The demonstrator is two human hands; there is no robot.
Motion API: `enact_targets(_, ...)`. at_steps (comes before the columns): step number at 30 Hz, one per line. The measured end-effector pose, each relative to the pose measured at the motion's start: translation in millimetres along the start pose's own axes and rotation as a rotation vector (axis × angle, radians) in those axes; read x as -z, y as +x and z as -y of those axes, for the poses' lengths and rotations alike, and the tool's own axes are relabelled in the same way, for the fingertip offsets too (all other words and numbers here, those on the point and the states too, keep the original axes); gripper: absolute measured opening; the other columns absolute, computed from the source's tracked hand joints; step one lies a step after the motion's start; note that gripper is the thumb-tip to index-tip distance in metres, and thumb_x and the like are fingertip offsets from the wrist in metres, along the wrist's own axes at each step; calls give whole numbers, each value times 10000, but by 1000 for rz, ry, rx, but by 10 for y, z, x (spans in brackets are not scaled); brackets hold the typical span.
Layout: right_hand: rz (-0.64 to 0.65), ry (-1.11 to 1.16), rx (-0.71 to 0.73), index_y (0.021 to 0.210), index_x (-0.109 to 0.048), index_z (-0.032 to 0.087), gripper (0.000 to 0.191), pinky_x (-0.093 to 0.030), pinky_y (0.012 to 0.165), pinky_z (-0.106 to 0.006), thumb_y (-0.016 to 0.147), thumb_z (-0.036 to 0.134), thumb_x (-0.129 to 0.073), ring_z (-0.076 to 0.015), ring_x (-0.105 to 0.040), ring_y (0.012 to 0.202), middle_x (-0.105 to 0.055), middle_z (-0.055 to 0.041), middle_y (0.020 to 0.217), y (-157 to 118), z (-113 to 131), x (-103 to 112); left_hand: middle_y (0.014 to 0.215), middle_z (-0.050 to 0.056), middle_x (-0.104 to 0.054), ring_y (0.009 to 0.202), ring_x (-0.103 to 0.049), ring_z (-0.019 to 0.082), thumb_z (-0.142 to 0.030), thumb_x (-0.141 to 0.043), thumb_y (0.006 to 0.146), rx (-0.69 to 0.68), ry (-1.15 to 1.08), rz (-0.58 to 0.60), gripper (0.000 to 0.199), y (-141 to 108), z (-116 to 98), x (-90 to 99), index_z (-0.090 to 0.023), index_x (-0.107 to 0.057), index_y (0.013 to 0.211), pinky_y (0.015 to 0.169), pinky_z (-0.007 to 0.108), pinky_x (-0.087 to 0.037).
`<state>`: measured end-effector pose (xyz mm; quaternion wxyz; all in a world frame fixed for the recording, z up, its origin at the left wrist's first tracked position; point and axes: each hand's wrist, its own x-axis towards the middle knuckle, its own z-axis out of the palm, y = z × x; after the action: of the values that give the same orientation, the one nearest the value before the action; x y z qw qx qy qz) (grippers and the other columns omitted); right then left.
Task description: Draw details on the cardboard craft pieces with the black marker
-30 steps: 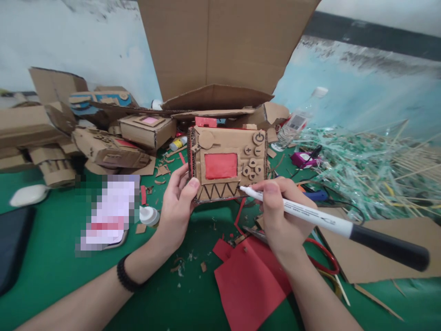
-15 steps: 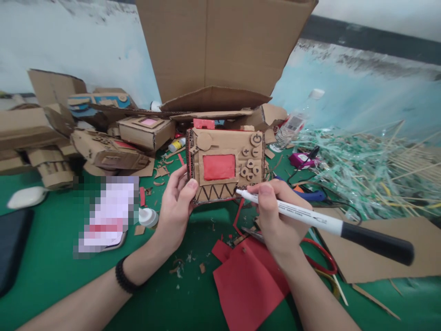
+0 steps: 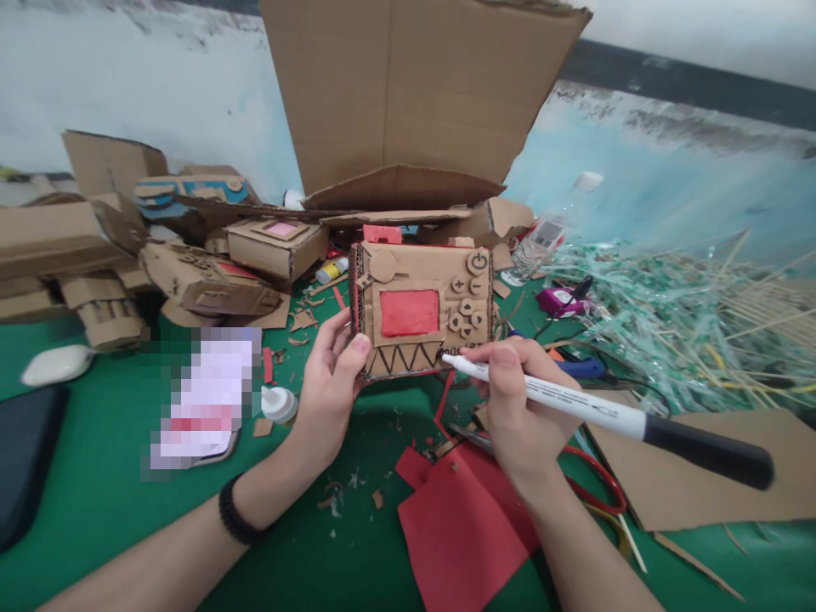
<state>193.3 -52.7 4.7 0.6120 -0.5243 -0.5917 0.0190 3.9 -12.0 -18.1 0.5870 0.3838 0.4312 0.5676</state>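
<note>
My left hand grips the lower left corner of a cardboard model of a camera, thumb on its face. The model is held up, facing me, with a red painted screen, round cardboard buttons and black zigzag lines along the lower edge. Black lettering sits at its lower right, partly hidden by my fingers. My right hand is closed round a white marker with a black end. The marker's tip is at the lower edge of the model, by the lettering; whether it touches cannot be told.
Red paper and scissors lie below my right hand. A glue bottle and a phone are at left. Cardboard models stand behind. Wooden sticks and plastic wrap pile up at right, near a plastic bottle.
The whole view has shifted slightly, so things appear a little further right. The marker tip stays close to the lettering, with both grips unchanged.
</note>
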Motion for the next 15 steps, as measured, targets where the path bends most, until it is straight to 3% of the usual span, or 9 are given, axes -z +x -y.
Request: enact_targets(15,9,4,-9,852,-799,236,280,-468,601,-289,1061,359,-658,-144,-599,590,-664,30,657,9,-22,13,1499,114,-674,1117,-745,283,-579,-806,880,-3,4,5,649,9,15,14,-266,-590,1406,678,284,-613)
